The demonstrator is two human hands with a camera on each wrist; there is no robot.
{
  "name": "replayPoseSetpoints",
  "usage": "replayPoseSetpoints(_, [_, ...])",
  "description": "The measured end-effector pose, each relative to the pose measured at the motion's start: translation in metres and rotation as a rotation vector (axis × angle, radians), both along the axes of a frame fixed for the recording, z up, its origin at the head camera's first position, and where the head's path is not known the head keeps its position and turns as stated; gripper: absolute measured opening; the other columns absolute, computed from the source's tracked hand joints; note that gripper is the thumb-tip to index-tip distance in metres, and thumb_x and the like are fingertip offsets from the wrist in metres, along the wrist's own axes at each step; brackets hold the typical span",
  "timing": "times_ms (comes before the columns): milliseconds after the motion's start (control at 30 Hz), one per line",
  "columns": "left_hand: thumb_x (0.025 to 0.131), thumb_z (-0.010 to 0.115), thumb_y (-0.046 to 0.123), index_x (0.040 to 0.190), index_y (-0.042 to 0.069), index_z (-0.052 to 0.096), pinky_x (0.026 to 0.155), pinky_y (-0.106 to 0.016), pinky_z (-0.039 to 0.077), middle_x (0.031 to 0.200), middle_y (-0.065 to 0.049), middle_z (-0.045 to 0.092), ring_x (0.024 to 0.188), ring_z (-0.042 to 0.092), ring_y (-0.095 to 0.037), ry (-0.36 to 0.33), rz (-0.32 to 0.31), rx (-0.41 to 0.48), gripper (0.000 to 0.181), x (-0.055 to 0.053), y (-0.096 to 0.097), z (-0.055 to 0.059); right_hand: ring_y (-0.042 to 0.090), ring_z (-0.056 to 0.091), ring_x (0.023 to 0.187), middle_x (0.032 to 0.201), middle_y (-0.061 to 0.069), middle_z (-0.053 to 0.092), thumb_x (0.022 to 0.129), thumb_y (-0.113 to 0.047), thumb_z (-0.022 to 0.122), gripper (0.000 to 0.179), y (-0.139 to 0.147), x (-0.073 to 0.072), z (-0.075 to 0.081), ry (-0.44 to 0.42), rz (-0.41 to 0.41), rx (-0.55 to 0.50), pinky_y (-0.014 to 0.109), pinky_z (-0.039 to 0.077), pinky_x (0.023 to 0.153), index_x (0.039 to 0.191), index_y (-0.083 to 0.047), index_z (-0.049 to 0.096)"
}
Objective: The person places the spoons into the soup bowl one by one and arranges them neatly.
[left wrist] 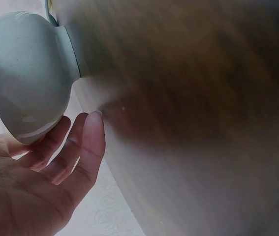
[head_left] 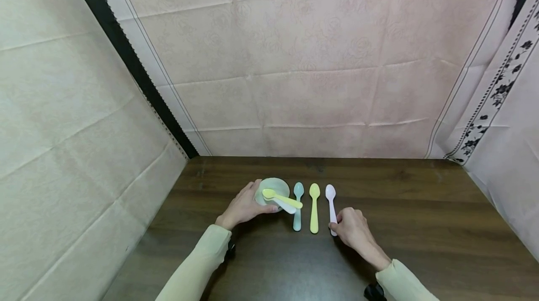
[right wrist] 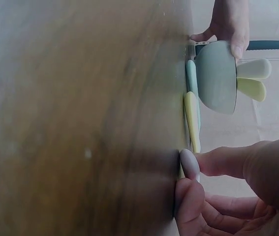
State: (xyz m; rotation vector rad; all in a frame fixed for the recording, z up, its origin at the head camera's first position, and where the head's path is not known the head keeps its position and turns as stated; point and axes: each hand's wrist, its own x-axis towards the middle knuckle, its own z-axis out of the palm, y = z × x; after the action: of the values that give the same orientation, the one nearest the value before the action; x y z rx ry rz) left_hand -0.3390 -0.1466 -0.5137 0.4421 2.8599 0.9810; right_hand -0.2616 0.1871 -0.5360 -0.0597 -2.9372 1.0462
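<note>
Right of the bowl (right wrist: 218,78) and nearest you, your right grip (head_left: 355,231) is nearly closed, thumb and fingertips pinching the lilac spoon (head_left: 331,198) by its handle end, likely because the handle points your way and leaves the wide head free. Moving toward the bowl, the yellow spoon (head_left: 314,214) and then the blue spoon (head_left: 297,221) lie flat on the surface (head_left: 421,212), handles toward you, spaced apart, probably so each can be picked singly. Your left grip (head_left: 251,203) is spread part-way and curved round the bowl's left side, thumb at the rim, presumably to steady it; can't tell if its foot touches the surface. Inside, a second yellow spoon (head_left: 288,200) and a whitish spoon (head_left: 285,206) lean over the bowl's right rim, seemingly too long to lie inside. Beyond the bowl hangs a pale cloth (head_left: 316,81).
</note>
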Motion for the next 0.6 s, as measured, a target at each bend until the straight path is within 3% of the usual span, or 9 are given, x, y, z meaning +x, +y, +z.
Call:
replayPoseSetpoints(167, [0.080, 0.086, 0.073, 0.158, 0.019, 0.048, 0.097, -0.049, 0.054, 0.135, -0.004, 0.063, 0.116, 0.062, -0.022, 0.001, -0.005, -0.004, 0.102, 0.000, 0.000, 0.000, 0.018, 0.058, 0.063, 0.066, 0.000, 0.069, 0.087, -0.017, 0.087, 0.019, 0.009, -0.016, -0.031, -0.005, -0.003, 0.019, 0.032, 0.049, 0.060, 0.072, -0.012, 0.077])
replayPoseSetpoints(267, [0.080, 0.086, 0.072, 0.157, 0.020, 0.049, 0.097, -0.048, 0.055, 0.134, -0.004, 0.063, 0.116, 0.062, -0.022, 0.003, -0.008, -0.004, 0.100, 0.000, 0.000, 0.000, 0.016, 0.060, 0.065, 0.066, -0.004, 0.069, 0.087, -0.020, 0.088, 0.020, 0.013, -0.022, -0.040, -0.012, -0.007, 0.016, 0.030, 0.050, 0.061, 0.070, -0.016, 0.077])
replayPoseSetpoints(433, [0.080, 0.086, 0.072, 0.159, 0.019, 0.047, 0.099, -0.050, 0.055, 0.138, -0.005, 0.063, 0.119, 0.062, -0.023, 0.004, -0.007, -0.014, 0.103, -0.001, 0.000, 0.001, 0.016, 0.061, 0.064, 0.065, -0.005, 0.069, 0.088, -0.022, 0.087, 0.021, 0.013, -0.023, -0.043, -0.001, -0.002, 0.011, 0.030, 0.049, 0.060, 0.069, -0.019, 0.077])
replayPoseSetpoints(600, [0.080, 0.086, 0.072, 0.158, 0.021, 0.048, 0.099, -0.048, 0.055, 0.136, -0.004, 0.063, 0.117, 0.062, -0.023, -0.004, 0.002, -0.011, 0.100, 0.001, 0.000, 0.001, 0.016, 0.060, 0.063, 0.065, -0.003, 0.069, 0.088, -0.019, 0.085, 0.020, 0.007, -0.018, -0.036, 0.008, -0.002, 0.008, 0.030, 0.047, 0.058, 0.070, -0.016, 0.076])
